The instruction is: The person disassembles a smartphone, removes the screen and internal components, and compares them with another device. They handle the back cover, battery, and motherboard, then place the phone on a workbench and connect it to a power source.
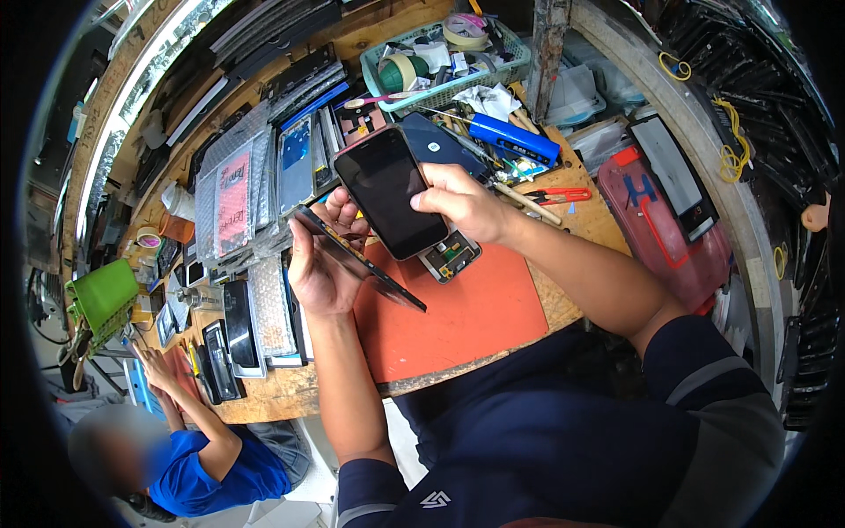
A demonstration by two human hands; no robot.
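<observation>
My right hand (pixel 462 204) grips a smartphone (pixel 380 195) with a dark, unlit screen, thumb on the glass near its right edge. Slightly lower on the left, my left hand (pixel 319 268) is closed around a thin dark phone-sized panel (pixel 387 287), tilted almost edge-on. Its face is mostly turned from view, so I cannot tell whether it is a screen or a whole phone. Beneath the smartphone, an opened phone (pixel 454 257) with bare inner parts lies at the top of an orange-red mat (pixel 466 321), partly hidden by what I hold.
A mint basket (pixel 387 99) of tape rolls stands behind, near a blue cylindrical tool (pixel 513 139) and red-handled pliers (pixel 563 194). Bubble-wrapped packets (pixel 231 189) and phone parts crowd the left. A red case (pixel 664 242) lies right. A person in a blue shirt (pixel 211 471) sits lower left.
</observation>
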